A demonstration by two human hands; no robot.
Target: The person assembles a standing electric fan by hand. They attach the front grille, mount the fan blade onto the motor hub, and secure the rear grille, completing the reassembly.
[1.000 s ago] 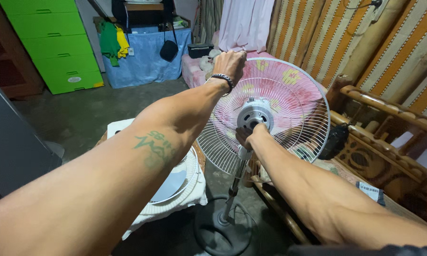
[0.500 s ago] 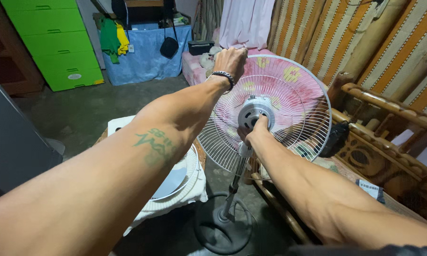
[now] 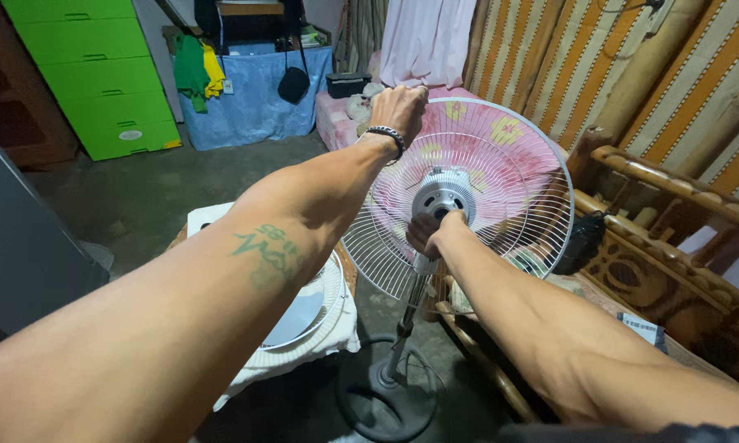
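Note:
A stand fan with no blades stands in front of me: a round white wire rear guard (image 3: pixel 509 172) on a metal pole above a dark round base (image 3: pixel 386 394). My left hand (image 3: pixel 398 108), with a dark bracelet at the wrist, grips the top rim of the guard. My right hand (image 3: pixel 433 232) is closed at the grey motor hub (image 3: pixel 440 199) in the guard's middle, its fingers around the part on the hub's lower front. What the fingers pinch is hidden.
A white front fan guard with a blade (image 3: pixel 304 316) lies on a white cloth at lower left. A carved wooden bench (image 3: pixel 673 238) stands at the right, a green drawer chest (image 3: pixel 98 74) at far left, a bed with pink cloth (image 3: pixel 423 49) behind the fan.
My right hand has shifted slightly at the hub, first up, then back down. My left hand keeps its hold on the top rim.

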